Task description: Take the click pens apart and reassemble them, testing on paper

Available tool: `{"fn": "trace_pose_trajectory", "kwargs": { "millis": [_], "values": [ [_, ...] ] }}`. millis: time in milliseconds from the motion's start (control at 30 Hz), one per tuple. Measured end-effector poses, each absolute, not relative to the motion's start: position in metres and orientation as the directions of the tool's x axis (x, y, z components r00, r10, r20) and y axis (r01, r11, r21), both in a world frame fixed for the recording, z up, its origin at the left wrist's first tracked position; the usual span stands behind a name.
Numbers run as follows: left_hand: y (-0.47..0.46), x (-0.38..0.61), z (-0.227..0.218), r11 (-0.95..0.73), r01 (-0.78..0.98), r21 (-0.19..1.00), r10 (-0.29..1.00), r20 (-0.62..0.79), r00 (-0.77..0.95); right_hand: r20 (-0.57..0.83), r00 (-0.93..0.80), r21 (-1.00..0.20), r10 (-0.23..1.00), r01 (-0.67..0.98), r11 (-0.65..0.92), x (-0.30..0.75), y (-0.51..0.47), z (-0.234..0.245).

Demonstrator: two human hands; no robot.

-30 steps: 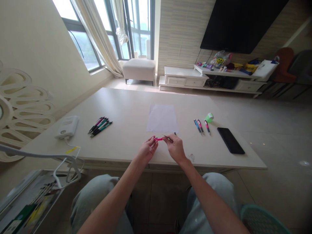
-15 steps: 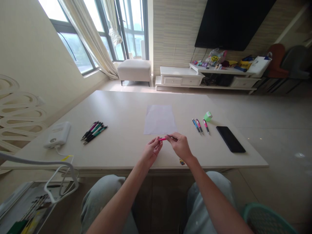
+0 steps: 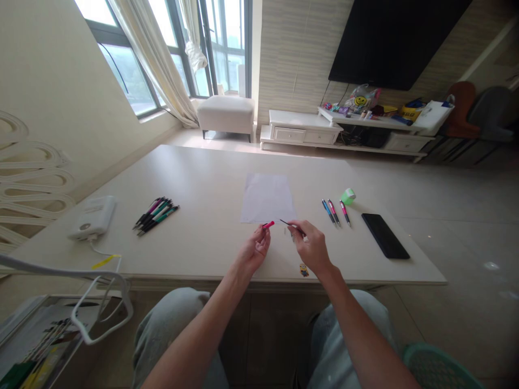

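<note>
Both hands hover over the table [image 3: 194, 178] close to the middle of its near edge. The left hand [image 3: 254, 252] is closed, fingertips pinching a pink pen barrel [image 3: 268, 225] whose free end points up and to the right. The right hand [image 3: 312, 248] is closed too, pinching a thin dark piece [image 3: 287, 222] that points left toward the barrel. The 2 parts are near each other but apart, a small gap between their ends, just in front of the near edge of a sheet of paper [image 3: 267, 195] lying at the table's centre.

A bundle of pens [image 3: 156, 211] lies toward the left edge, with a white power bank [image 3: 93, 216] beyond it at the near left corner. Toward the right edge lie 3 pens [image 3: 334, 211] side by side, a green roll [image 3: 347, 195] just behind them, and a black phone [image 3: 384, 242] nearer the right corner. A small sticker [image 3: 303, 269] sits at the near edge under the right wrist.
</note>
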State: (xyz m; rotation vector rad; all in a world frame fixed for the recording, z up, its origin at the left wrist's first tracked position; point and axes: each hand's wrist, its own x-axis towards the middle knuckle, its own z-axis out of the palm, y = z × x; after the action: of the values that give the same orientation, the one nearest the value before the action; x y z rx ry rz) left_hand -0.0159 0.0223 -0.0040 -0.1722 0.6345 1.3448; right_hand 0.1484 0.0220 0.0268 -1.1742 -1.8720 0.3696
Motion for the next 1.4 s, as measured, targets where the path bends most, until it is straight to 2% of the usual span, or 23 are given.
{"fn": "trace_pose_trajectory", "kwargs": {
  "millis": [167,300,400,533,633,800,900,1033,1200,1300,1400],
  "values": [
    [0.023,-0.020,-0.003,0.199,-0.943,0.265,0.859,-0.511,0.038,0.572,-0.179,-0.570,0.801,0.616,0.544,0.149,0.020,0.026],
    [0.023,-0.020,-0.003,0.188,-0.932,0.309,0.864,-0.503,0.007,0.575,-0.166,-0.577,0.801,0.613,0.540,0.149,0.019,0.028],
    [0.023,-0.020,-0.006,0.186,-0.903,0.388,0.876,-0.481,-0.026,0.538,-0.201,-0.597,0.818,0.594,0.539,0.149,0.020,0.028],
    [0.022,-0.024,-0.010,0.144,-0.806,0.575,0.918,-0.382,-0.108,0.462,-0.235,-0.705,0.855,0.488,0.515,0.149,0.021,0.027],
    [0.020,-0.025,-0.010,0.168,-0.732,0.660,0.943,-0.324,-0.075,0.336,-0.256,-0.818,0.906,0.397,0.416,0.150,0.024,0.026],
    [0.017,-0.021,-0.009,0.317,-0.795,0.518,0.912,-0.397,0.105,0.183,-0.266,-0.955,0.947,0.181,0.236,0.151,0.028,0.026],
    [0.016,-0.019,-0.009,0.343,-0.814,0.469,0.898,-0.417,0.137,0.165,-0.256,-0.981,0.952,0.062,0.186,0.150,0.028,0.029],
    [0.016,-0.018,-0.009,0.337,-0.833,0.438,0.894,-0.426,0.138,0.195,-0.199,-0.977,0.960,0.050,0.209,0.144,0.026,0.027],
    [0.016,-0.021,-0.004,0.331,-0.891,0.310,0.865,-0.477,0.155,0.200,-0.202,-0.959,0.959,0.162,0.234,0.150,0.034,0.020],
    [0.018,-0.026,0.000,0.282,-0.934,0.218,0.860,-0.490,0.145,0.239,-0.081,-0.888,0.968,0.384,0.252,0.163,0.045,0.014],
    [0.019,-0.030,0.003,0.230,-0.963,0.141,0.868,-0.477,0.138,0.293,-0.012,-0.726,0.956,0.648,0.231,0.164,0.055,0.001]
  ]
}}
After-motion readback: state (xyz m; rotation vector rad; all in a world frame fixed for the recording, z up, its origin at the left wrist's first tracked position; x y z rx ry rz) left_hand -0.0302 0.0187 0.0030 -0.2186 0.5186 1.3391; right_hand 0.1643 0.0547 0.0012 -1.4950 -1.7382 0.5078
